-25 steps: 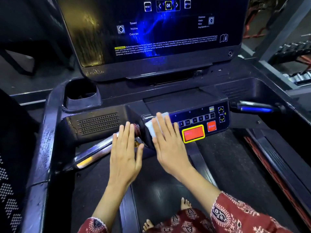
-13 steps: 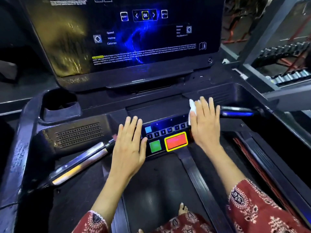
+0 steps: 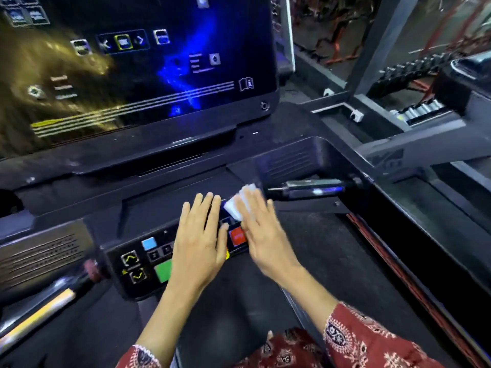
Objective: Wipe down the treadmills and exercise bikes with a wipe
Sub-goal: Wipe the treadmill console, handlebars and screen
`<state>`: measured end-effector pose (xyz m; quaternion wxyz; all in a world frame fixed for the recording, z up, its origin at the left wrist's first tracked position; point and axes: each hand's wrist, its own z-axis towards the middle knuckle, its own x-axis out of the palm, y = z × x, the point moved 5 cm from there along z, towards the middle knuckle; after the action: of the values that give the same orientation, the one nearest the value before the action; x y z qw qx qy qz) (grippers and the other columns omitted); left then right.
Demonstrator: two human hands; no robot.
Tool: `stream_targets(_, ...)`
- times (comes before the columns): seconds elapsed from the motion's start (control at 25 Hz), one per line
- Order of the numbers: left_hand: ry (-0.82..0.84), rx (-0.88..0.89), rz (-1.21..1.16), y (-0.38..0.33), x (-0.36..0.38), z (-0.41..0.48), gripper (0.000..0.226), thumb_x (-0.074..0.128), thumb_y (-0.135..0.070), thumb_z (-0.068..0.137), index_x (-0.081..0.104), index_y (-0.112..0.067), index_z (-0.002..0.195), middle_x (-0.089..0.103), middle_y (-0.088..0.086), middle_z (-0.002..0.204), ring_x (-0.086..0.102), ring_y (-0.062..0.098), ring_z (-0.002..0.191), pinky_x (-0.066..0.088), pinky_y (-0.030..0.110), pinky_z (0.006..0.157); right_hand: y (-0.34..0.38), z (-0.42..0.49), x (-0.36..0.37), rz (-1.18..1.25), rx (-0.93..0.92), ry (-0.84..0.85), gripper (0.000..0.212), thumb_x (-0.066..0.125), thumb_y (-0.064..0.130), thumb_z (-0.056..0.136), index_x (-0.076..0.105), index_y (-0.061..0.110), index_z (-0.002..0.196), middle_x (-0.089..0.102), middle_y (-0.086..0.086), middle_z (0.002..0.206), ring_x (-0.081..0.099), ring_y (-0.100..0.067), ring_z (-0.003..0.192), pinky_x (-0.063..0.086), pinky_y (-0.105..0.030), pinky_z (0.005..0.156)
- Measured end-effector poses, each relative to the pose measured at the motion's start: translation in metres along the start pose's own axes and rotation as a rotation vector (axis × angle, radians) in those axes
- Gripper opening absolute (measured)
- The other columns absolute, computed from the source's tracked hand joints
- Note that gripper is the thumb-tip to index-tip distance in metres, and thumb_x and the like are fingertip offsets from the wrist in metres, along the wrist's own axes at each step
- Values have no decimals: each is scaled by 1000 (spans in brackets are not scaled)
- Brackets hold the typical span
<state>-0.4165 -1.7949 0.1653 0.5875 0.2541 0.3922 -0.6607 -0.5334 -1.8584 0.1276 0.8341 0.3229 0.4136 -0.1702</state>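
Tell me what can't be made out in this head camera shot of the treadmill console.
Head view, all:
- Screen text: smeared by motion blur, unreadable.
- Wipe: mostly under the flat right hand; only a corner shows.
- Middle keys of the control panel: covered by the flat left hand.
- Left handlebar: cut off by the frame's left edge.

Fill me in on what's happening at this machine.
A person at a treadmill is wiping its control panel. The right hand presses a white wipe flat against the panel's right end, just above the red button. The left hand lies flat on the middle of the panel, fingers straight, holding nothing. The green button and arrow keys further left are uncovered, and the big screen above is lit.
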Motion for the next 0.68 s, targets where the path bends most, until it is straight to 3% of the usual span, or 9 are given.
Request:
stream_targets(0.08, 15, 32, 3, -13, 9, 10, 49, 43, -24, 93, 51, 7, 130, 52, 23, 134, 36, 33, 130, 11, 36, 116, -10, -13, -7, -9, -137, -45, 67, 53, -9, 86, 31, 6, 147, 24, -8, 157, 15, -22, 147, 15, -41, 119)
stream_targets(0.12, 20, 42, 11, -18, 13, 14, 49, 43, -24, 93, 51, 7, 130, 52, 23, 134, 35, 32, 130, 11, 35, 116, -26, -14, -13, -13, -103, -83, 64, 51, -10, 87, 31, 5, 146, 24, -8, 156, 17, -23, 147, 17, -42, 119)
stream_targets(0.24, 41, 58, 28, -33, 27, 25, 49, 42, -23, 93, 48, 7, 133, 50, 23, 136, 35, 32, 131, 11, 35, 116, -70, -5, -28, -4, 74, -171, 49, 35, 3, 99, 26, 1, 147, 19, -12, 157, 10, -27, 147, 7, -40, 121)
stream_targets(0.36, 37, 62, 51, -44, 36, 33, 50, 42, -21, 93, 47, 7, 133, 48, 23, 138, 33, 32, 132, 11, 35, 116, -64, 15, -18, -110, -49, -118, 53, 36, 6, 93, 28, 2, 145, 33, -17, 151, 21, -31, 142, 8, -42, 120)
stream_targets(0.48, 30, 55, 66, -52, 40, 38, 49, 41, -20, 93, 47, 8, 133, 46, 24, 139, 33, 33, 132, 12, 37, 116, -85, 25, -25, -274, -185, -20, 44, 32, 23, 100, 38, 8, 140, 55, -14, 131, 45, -31, 119, 25, -47, 111)
stream_targets(0.6, 37, 46, 71, -62, 50, 46, 49, 42, -21, 93, 49, 8, 132, 46, 24, 139, 34, 35, 132, 12, 38, 115, -148, 16, -56, -305, 26, -33, 59, 13, 42, 103, 55, 8, 127, 58, -9, 103, 53, -34, 94, 31, -44, 100)
stream_targets(0.68, 52, 56, 90, -71, 58, 49, 48, 42, -21, 93, 51, 7, 130, 48, 23, 138, 33, 36, 133, 12, 39, 116, -168, 8, -71, -262, 226, -126, 53, 18, 36, 102, 60, 6, 117, 58, -8, 98, 54, -35, 94, 30, -48, 102)
